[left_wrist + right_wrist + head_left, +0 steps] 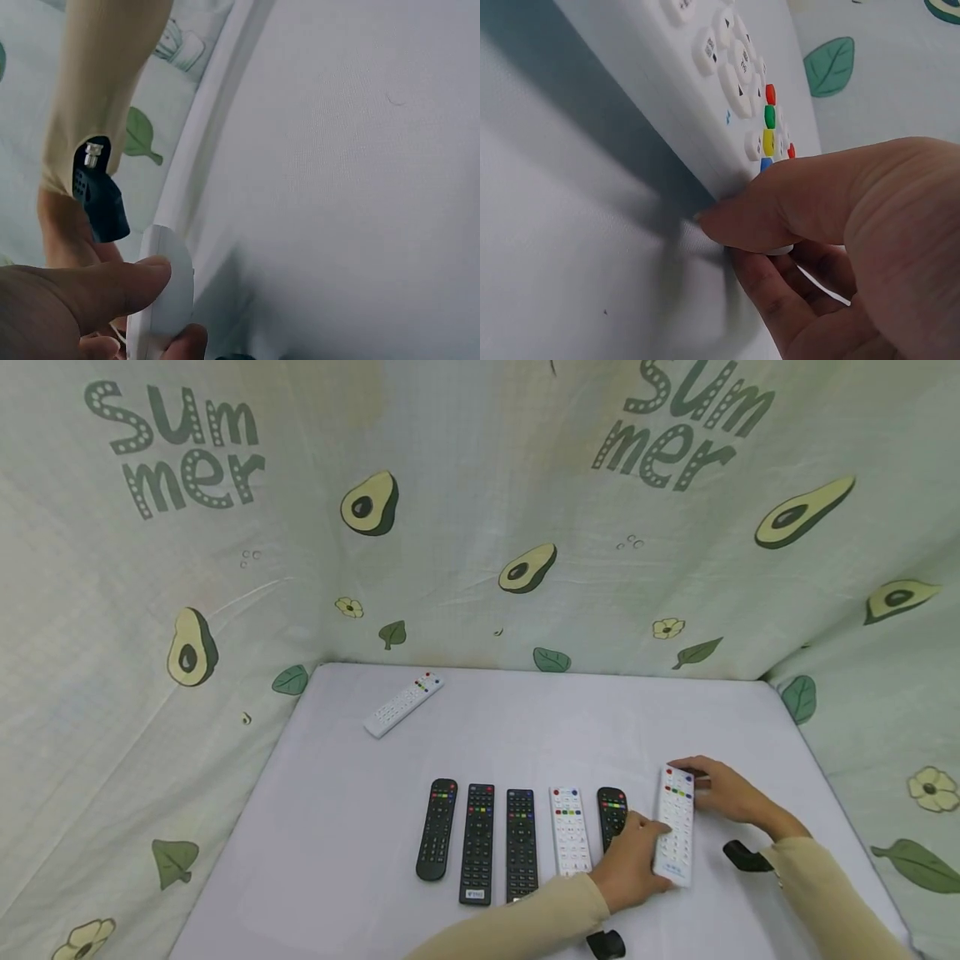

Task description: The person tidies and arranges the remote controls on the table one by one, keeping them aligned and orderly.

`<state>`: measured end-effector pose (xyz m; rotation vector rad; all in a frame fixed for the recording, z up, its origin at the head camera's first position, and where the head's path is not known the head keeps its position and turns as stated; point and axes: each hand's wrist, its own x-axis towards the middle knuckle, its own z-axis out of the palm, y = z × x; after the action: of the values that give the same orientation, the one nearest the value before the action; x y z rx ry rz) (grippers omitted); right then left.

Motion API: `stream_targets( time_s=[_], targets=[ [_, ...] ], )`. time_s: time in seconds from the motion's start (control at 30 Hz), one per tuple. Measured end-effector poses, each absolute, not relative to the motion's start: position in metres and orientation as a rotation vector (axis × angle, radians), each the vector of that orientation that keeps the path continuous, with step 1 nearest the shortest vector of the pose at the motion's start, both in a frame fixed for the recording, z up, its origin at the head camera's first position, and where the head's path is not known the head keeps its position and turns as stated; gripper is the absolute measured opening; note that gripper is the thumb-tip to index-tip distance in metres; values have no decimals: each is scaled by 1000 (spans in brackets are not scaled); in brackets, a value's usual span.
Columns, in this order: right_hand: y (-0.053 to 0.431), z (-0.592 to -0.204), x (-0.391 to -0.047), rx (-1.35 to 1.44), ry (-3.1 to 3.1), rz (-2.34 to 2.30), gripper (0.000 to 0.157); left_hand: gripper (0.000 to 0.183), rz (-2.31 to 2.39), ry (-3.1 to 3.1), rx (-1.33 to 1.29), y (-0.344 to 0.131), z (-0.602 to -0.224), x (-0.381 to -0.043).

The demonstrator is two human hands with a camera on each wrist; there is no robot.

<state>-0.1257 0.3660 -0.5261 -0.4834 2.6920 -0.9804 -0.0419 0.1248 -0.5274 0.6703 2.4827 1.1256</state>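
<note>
A white remote control [674, 827] is held between both hands at the right of the table, tilted off the cloth. My left hand [634, 865] grips its lower end, thumb on one side and a finger on the other, as the left wrist view shows on the remote's white end [171, 289]. Near the top, my right hand [729, 792] pinches the edge beside the coloured buttons; the right wrist view shows that thumb and fingers [780, 210] close up. Just left of the held remote lies a black remote [612, 810], partly hidden by the left hand.
Left of the hands stand a white remote [571, 835] and three black remotes, [521, 839] the nearest, in a row. Another white remote [403, 705] lies slanted at the back left. Patterned cloth walls [450, 610] border the white table [315, 827].
</note>
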Motion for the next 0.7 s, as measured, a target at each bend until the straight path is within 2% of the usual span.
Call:
stream_targets(
  time_s=[0.3, 0.53, 0.7],
  targets=[
    [362, -534, -118, -660, 2756, -976, 56, 72, 1121, 2386, 834, 127, -531, -30],
    [358, -533, -116, -623, 2763, -935, 55, 68, 1074, 2419, 821, 126, -532, -30],
    [358, -529, -118, -624, 2764, -921, 53, 63, 1091, 2428, 833, 115, -530, -42]
  ],
)
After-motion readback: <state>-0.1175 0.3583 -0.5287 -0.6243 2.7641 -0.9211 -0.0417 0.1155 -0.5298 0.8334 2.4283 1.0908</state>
